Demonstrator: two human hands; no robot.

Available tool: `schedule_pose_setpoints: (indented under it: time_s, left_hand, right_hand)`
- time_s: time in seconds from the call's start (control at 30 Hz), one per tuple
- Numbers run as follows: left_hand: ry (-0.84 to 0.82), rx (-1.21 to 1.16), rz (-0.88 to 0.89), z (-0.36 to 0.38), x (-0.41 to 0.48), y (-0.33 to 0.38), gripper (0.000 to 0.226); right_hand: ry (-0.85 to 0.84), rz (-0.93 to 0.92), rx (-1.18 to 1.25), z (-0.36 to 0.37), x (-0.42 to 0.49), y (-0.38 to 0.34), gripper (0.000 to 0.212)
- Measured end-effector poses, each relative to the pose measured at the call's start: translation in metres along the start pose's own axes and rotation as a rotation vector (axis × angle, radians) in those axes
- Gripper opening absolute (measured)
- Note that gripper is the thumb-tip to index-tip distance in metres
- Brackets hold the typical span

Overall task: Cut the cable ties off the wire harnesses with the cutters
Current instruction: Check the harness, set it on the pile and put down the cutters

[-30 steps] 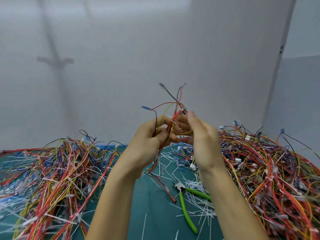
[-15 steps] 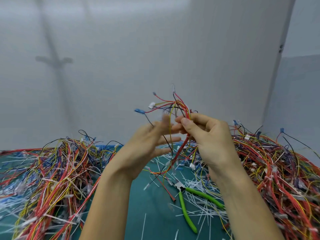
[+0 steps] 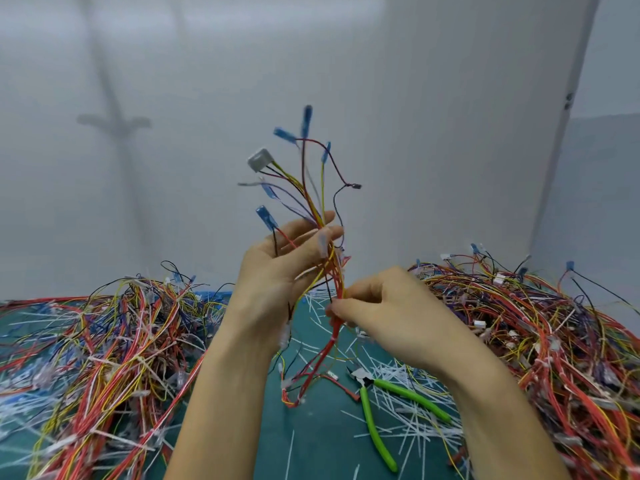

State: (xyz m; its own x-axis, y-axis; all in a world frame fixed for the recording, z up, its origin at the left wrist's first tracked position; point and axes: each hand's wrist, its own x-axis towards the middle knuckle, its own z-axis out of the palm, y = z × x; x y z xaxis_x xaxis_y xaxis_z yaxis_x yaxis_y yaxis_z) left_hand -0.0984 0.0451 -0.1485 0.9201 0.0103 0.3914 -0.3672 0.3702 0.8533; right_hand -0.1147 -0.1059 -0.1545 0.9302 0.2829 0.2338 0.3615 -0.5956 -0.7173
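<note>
I hold one wire harness (image 3: pixel 313 199) upright above the table: red, yellow and dark wires with blue terminals and a grey connector fanning out at its top. My left hand (image 3: pixel 277 271) has it across the fingers, which are loosely spread. Lower down, my right hand (image 3: pixel 384 306) pinches the red bundle between thumb and fingertips. The harness's lower end hangs to the green mat (image 3: pixel 318 441). The green-handled cutters (image 3: pixel 372 410) lie on the mat below my right wrist, with no hand on them.
A big tangle of harnesses (image 3: pixel 104 351) covers the left of the table, and another heap (image 3: pixel 540 341) fills the right. Cut white cable ties (image 3: pixel 408 407) are scattered on the mat around the cutters. A pale wall stands close behind.
The harness has been turned and raised, so its terminal ends now fan out higher. My right hand slid down the bundle while my left moved up and opened its fingers.
</note>
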Motion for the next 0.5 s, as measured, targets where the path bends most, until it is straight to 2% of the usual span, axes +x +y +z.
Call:
schedule_pose_setpoints:
  time_s: [0.17,0.33,0.5]
  left_hand:
    - [0.02,0.117,0.078,0.0,-0.001,-0.002,0.028]
    - [0.058,0.232,0.073,-0.002,0.0,-0.004,0.026]
    - [0.092,0.247,0.088,0.004,-0.001,-0.005,0.021]
  right_hand:
    - [0.17,0.031,-0.021,-0.003,-0.001,-0.001,0.024]
    - [0.193,0.018,-0.09,-0.001,-0.006,-0.006,0.022]
    - [0.26,-0.044,-0.079,-0.002,-0.008,-0.011,0.009]
